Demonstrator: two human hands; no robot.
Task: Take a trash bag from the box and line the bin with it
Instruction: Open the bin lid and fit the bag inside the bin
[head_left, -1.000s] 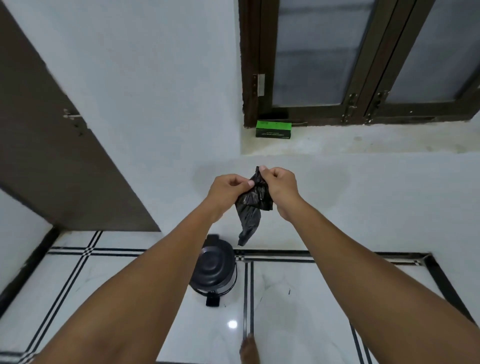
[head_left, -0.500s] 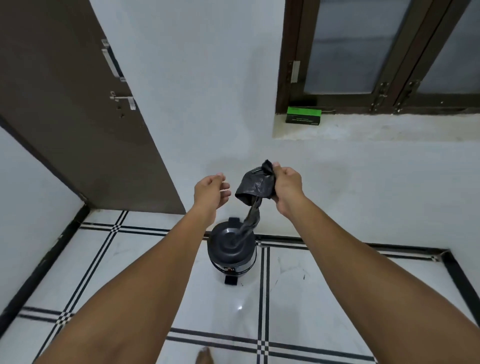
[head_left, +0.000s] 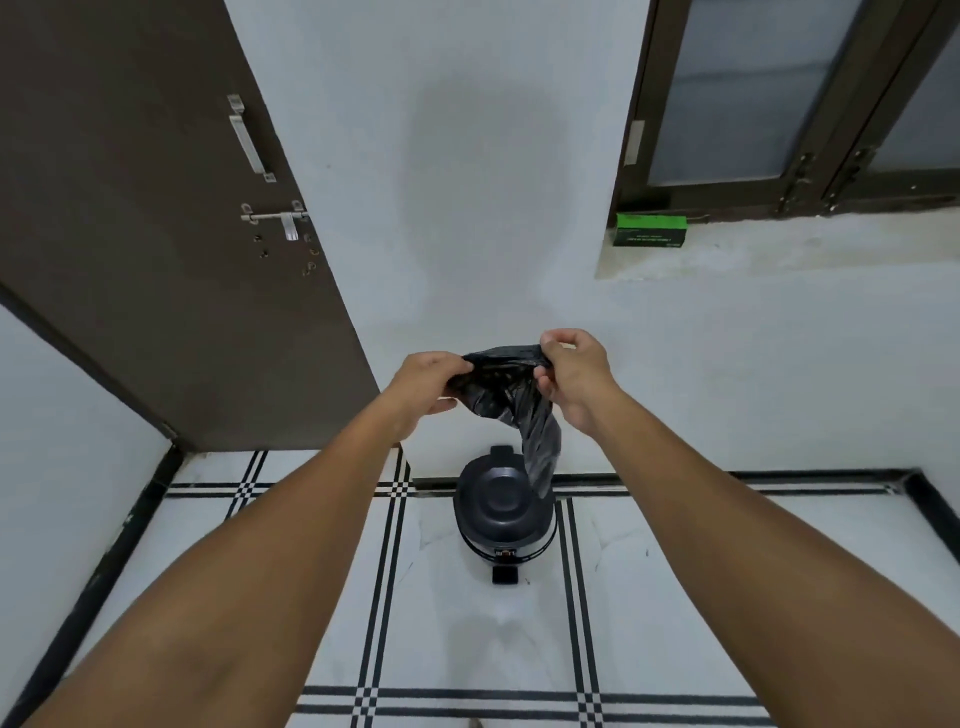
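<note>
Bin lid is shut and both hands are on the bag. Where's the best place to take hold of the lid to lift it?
Probably the near rim of the lid, from the front and above, fingers hooked under. The hinge tab sits at the wall side, so it likely swings up from the side above the pedal. The trash bag occupies the left hand and right hand; free one first.

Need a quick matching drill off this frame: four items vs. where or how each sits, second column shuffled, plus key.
1 trash bag
2 bin
3 green box
4 door bolt

A on the window ledge
B on the brown door
C pinched between left hand and right hand
D on the floor, lid shut

Pairs: 1-C, 2-D, 3-A, 4-B
</note>
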